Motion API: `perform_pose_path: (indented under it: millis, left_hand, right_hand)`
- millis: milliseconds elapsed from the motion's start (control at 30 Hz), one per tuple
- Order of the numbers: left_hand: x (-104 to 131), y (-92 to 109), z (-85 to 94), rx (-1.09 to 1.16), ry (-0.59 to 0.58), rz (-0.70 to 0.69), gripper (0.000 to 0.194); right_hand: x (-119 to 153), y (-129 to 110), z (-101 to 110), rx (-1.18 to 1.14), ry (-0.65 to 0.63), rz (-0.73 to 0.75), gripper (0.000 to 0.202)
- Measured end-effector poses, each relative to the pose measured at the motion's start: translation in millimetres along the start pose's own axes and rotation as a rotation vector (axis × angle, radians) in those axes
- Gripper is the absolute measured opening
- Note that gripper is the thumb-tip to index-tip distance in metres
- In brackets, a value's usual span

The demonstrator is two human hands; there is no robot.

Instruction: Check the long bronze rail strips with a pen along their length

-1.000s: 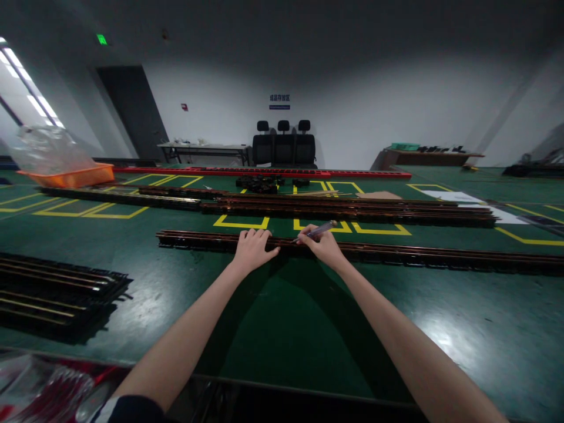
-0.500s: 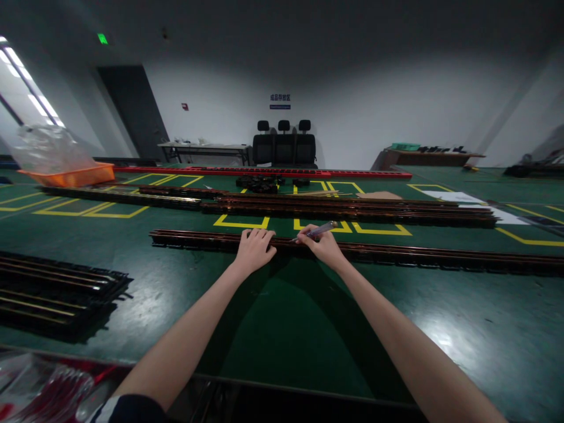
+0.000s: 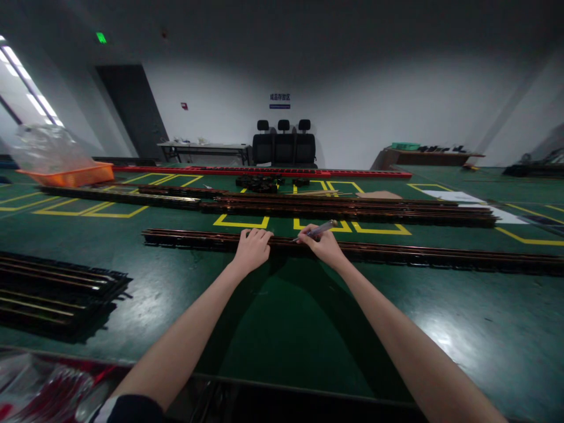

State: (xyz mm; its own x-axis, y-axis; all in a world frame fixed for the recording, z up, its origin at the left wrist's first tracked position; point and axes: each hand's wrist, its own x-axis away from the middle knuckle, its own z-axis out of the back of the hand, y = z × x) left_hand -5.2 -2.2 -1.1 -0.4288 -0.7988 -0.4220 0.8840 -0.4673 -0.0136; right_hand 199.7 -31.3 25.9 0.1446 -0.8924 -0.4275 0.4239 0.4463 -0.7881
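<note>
A long dark strip with copper-coloured lines point(image 3: 423, 254) lies across the green table in front of me. My left hand point(image 3: 252, 249) grips it left of the middle, with fingers over its far side and the thumb on the near side. In my right hand point(image 3: 321, 242) is a slim pen-like tool point(image 3: 324, 228), pinched between thumb and fingers, its tip down at the strip. The tool slants up to the right. What the tip touches is too small to tell.
Behind the strip lies a bundle of similar strips point(image 3: 352, 208). More strips point(image 3: 53, 288) are stacked at the left. An orange basket point(image 3: 74, 175) with clear plastic bags stands at the back left; white paper point(image 3: 456, 197) lies at the back right.
The strip and my left hand have shifted slightly to the left. My right hand and the tool stay nearly in place.
</note>
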Motion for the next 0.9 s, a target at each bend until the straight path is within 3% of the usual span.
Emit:
perform_pose_path:
  millis: [500,900]
  left_hand:
    - [0.6,-1.7,-0.1,0.022,-0.018,-0.003,0.039]
    - [0.9,-3.7,0.7,0.043,-0.059,-0.019,0.039]
  right_hand:
    - [-1.0,0.4,7.3,0.067,0.036,-0.043,0.009]
    - [-0.5,3.6,1.6,-0.048,0.035,-0.098,0.007]
